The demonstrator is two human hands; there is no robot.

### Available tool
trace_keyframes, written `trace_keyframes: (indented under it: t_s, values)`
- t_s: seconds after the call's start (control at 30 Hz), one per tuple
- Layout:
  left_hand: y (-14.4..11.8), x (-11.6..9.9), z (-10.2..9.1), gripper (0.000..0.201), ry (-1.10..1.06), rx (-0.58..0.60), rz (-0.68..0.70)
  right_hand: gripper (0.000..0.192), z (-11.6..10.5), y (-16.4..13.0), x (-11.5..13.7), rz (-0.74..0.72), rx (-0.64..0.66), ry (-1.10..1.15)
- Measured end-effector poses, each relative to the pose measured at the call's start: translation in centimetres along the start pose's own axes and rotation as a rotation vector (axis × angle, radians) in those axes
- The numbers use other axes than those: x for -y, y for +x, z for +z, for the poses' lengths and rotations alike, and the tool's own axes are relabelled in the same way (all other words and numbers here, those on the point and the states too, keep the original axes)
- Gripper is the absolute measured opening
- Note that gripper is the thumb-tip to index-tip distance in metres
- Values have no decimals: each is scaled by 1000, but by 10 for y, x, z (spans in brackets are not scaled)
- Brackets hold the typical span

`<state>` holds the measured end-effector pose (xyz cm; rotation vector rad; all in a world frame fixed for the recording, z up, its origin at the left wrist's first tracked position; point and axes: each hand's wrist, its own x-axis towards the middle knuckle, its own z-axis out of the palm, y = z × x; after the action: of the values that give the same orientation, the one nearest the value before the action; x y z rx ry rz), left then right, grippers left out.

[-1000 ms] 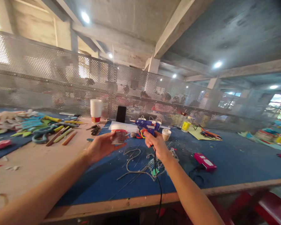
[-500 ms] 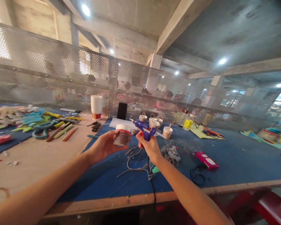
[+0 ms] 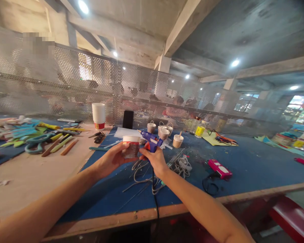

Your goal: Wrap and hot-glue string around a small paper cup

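A paper cup (image 3: 131, 149), white and red at the rim with a grey-brown wrap below, is gripped in my left hand (image 3: 113, 156). My right hand (image 3: 155, 159) is closed around a blue hot glue gun (image 3: 150, 137), whose nozzle points up and left, just behind the cup's rim. Some right-hand fingers come close to the cup's right side; whether they touch it I cannot tell. Beneath my hands lie loose grey cord (image 3: 138, 179) and thin wires. Behind the glue gun stand several small wrapped cups with handles (image 3: 163, 133).
Stacked paper cups (image 3: 98, 116) and a black phone (image 3: 128, 119) stand near the perforated metal screen (image 3: 111, 87). Scissors (image 3: 38, 142) and craft tools lie left. A tangle of cord (image 3: 182, 166), a pink device (image 3: 220, 168) and a yellow-labelled bottle (image 3: 200, 130) are right.
The glue gun has come lower and closer to the cup, with my right hand's fingers now near the cup's side. The view has turned slightly right.
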<state>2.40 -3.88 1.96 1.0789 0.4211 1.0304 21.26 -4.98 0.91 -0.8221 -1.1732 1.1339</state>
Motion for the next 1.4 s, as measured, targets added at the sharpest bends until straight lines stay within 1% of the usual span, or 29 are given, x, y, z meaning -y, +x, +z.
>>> trace_keyframes:
  t_s: [0.1,0.2,0.27,0.37,0.47,0.53,0.6,0.63,0.73,0.8,0.93,1.03,1.17,1.27,1.4]
  values:
    - [-1,1,-1,33,56,-43,-30,32,-4,3,4,-70,-24,-36]
    - [-2,1,-3,35,103,-34,-134,27,-13,10,8,-135,-49,-103]
    - [-3,1,-4,37,125,13,-218,25,-20,15,10,-182,-63,-149]
    - [-5,1,-5,37,147,117,-329,24,-25,19,11,-225,-52,-205]
    - [-8,0,-5,37,121,223,-397,28,-24,17,12,-193,7,-231]
    - [-9,1,-5,38,96,260,-415,29,-20,15,12,-151,56,-239]
    - [-10,1,-5,37,78,263,-409,29,-18,13,12,-118,72,-239]
    - [-10,1,-5,37,68,252,-397,30,-18,13,12,-109,61,-233]
    - [-8,3,-5,38,21,202,-343,33,-22,14,13,-106,-12,-195]
    - [-7,3,-6,39,-11,176,-304,38,-25,16,14,-108,-37,-171]
    - [-5,6,-8,37,-27,189,-277,44,-25,17,10,-106,-5,-143]
    - [-4,6,-9,36,-30,178,-278,44,-23,17,6,-131,0,-131]
    - [-4,6,-9,38,-29,131,-262,43,-26,19,7,-188,-62,-174]
    - [-2,4,-11,38,-32,56,-174,43,-28,16,15,-208,-22,-217]
    - [1,1,-17,36,-48,-48,-60,42,-23,6,24,-225,109,-261]
